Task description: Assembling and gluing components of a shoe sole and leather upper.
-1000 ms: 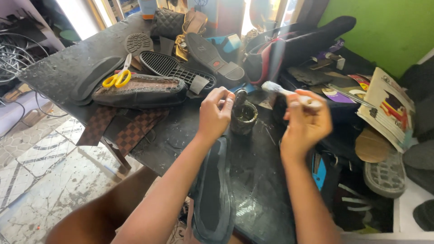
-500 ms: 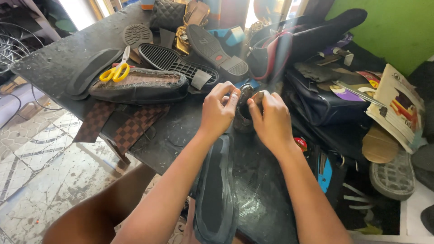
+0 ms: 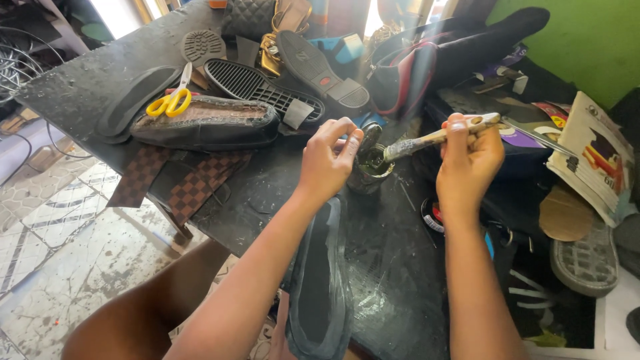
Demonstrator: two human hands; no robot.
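Left hand (image 3: 328, 163) pinches the bent-back lid (image 3: 369, 137) of a small glue tin (image 3: 368, 172), grip closed on the lid. The tin stands on the dark desk (image 3: 80, 87), mid-frame, between both hands. Right hand (image 3: 467, 160) has its grip closed around a brush handle (image 3: 433, 138), with the brush tip dipped in the tin's mouth. A dark shoe sole (image 3: 319, 293) lies just below the tin, near the desk edge. Yellow scissors (image 3: 170, 101) rest on a black shoe (image 3: 207, 123), well apart to the left.
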